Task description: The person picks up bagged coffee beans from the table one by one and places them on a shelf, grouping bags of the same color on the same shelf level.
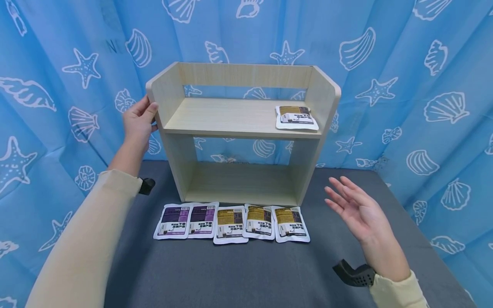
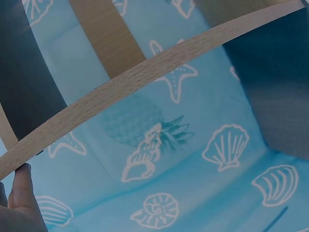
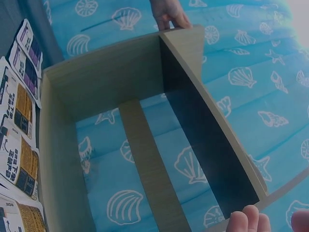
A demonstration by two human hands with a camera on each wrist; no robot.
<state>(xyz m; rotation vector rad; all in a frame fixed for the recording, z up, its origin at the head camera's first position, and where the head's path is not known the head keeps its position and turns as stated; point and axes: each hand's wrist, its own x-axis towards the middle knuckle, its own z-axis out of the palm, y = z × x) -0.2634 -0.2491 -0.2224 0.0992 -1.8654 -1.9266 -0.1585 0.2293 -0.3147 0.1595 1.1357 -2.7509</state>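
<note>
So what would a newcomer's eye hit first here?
Probably the pale wooden two-tier shelf in the middle of the head view, with a lone gold-and-white pouch at its upper right and the left hand gripping its left side. Next, the row in front of it: two purple-and-white pouches at left, three gold-and-white pouches at right. Behind hangs a bright blue seashell-and-starfish curtain.

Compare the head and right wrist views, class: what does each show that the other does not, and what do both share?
Head only: the packet on the upper board. Right wrist only: that board's dark underside. Both: the shelf unit, the row of five packets, the left hand gripping the unit, the right hand, the blue curtain.
</note>
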